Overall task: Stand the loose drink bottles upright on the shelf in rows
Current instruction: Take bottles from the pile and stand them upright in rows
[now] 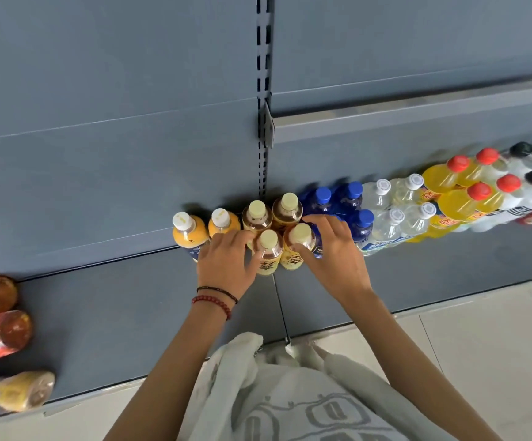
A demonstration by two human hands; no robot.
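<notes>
Step, judged: squaring front tea row | left hand (226, 261) clasps left tea bottle (269, 249), right hand (333, 249) clasps right tea bottle (299, 241); both upright on grey metal shelf (99, 313), just before slotted upright (264, 90) | next likely: lift lying red-labelled bottles (0, 335), far left of upright | smooth round clear plastic, cream caps.

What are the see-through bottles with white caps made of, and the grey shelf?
The clear white-capped bottles look like glossy plastic: see-through walls with glints. The grey shelf is probably painted metal: flat matte panels, slotted upright behind.
</notes>
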